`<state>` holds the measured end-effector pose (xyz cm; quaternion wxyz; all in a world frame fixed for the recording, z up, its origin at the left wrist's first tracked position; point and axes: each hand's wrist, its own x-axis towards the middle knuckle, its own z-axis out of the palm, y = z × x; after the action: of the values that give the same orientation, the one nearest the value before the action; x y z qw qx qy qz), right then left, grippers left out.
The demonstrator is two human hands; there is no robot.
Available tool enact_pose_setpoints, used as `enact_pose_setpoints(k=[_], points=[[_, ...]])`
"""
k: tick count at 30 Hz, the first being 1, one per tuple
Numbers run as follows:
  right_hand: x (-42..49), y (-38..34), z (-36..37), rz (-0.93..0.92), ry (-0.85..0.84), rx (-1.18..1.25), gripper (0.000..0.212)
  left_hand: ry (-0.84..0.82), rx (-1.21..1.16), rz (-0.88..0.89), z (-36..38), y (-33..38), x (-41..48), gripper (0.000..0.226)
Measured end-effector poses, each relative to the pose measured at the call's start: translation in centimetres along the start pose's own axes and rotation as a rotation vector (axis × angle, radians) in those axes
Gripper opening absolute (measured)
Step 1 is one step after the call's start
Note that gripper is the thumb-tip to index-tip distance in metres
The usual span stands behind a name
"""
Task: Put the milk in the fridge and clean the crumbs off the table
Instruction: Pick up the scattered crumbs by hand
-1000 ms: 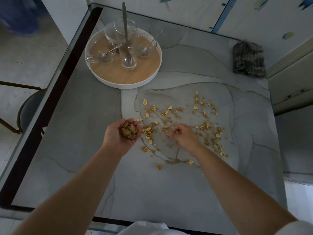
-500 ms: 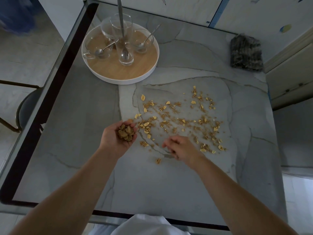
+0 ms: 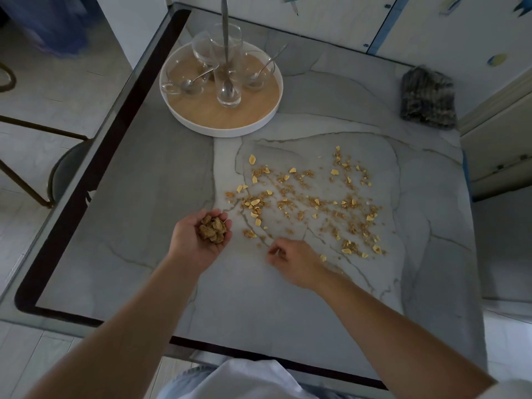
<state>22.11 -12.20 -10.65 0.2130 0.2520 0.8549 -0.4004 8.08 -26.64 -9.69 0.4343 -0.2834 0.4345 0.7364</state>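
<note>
The left hand [image 3: 198,240] is nearest, palm up, at 8 o'clock of the scattered crumbs [image 3: 311,203]. Its fingers are half curled like a cup round a heap of gathered crumbs [image 3: 213,229]. The right hand [image 3: 293,262], at 6 o'clock of them, has its fingertips curled down on the table [image 3: 144,197]; whether they pinch something I cannot tell. Farther, at 12 o'clock, stands a round tray [image 3: 224,132] with glasses [image 3: 229,93] and spoons [image 3: 226,38]. At 2 o'clock lies a dark cloth [image 3: 427,97].

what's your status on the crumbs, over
left hand cupped, holding gathered crumbs. right hand curled low at the table, pinch unclear. loose crumbs mostly scattered, not yet gathered. tray and cloth well clear.
</note>
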Motion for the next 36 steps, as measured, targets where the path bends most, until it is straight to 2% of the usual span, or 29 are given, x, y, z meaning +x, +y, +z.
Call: enact_pose_setpoints(k=[3,5,6,8,10,11,14,16,18,20,23,26,29,31,34,36], points=[[-0.1,-0.5,-0.9,0.222,0.081,0.827,0.021,0.012,-0.017,0.012,-0.2,0.2,-0.1,0.029],[-0.1,-0.9,-2.1,0.226,0.027,1.283,0.023,0.004,-0.022,0.016,-0.2,0.5,-0.2,0.027],[-0.1,-1.1,-2.6,0.19,-0.003,1.418,0.023,-0.005,-0.023,0.02,-0.2,0.7,-0.2,0.027],[0.1,-1.5,-3.2,0.131,-0.024,1.542,0.025,-0.023,-0.026,0.025,-0.1,0.9,-0.1,0.026],[0.5,-2.1,-3.3,0.15,0.019,1.496,0.037,-0.031,-0.029,0.024,0.0,1.2,-0.1,0.027],[0.9,-2.5,-3.3,0.177,0.059,1.368,0.041,-0.033,-0.029,0.021,-0.1,1.5,0.1,0.027],[2.3,-3.6,-2.4,0.222,0.185,0.715,0.03,-0.033,-0.022,0.014,-0.2,2.0,0.3,0.029],[2.8,-3.8,-1.5,0.131,0.212,0.28,0.023,-0.028,-0.018,0.013,-0.2,2.3,0.5,0.03],[3.0,-4.4,-0.6,0.037,0.164,-0.074,0.021,-0.034,-0.009,0.008,-0.4,2.6,0.7,0.031],[3.1,-5.0,0.1,-0.006,0.124,-0.295,0.025,-0.048,-0.004,0.001,-0.6,2.9,0.9,0.032],[3.5,-5.6,0.9,-0.006,0.112,-0.455,0.03,-0.055,0.004,-0.006,-0.9,3.3,1.2,0.032],[4.0,-5.9,1.3,0.025,0.118,-0.475,0.027,-0.052,0.008,-0.023,-1.0,3.6,1.4,0.031],[4.4,-5.5,1.3,0.103,0.157,-0.291,0.017,-0.038,0.026,-0.031,-1.0,3.8,1.6,0.03],[4.6,-5.0,1.0,0.163,0.18,-0.044,0.008,-0.03,0.034,-0.031,-0.8,3.9,1.7,0.029],[4.3,-4.7,0.1,0.193,0.185,0.397,0.019,-0.031,0.041,-0.039,-0.5,3.9,1.9,0.029],[4.0,-4.5,-0.7,0.224,0.196,0.722,0.019,-0.023,0.048,-0.044,-0.3,3.9,2.0,0.029]])
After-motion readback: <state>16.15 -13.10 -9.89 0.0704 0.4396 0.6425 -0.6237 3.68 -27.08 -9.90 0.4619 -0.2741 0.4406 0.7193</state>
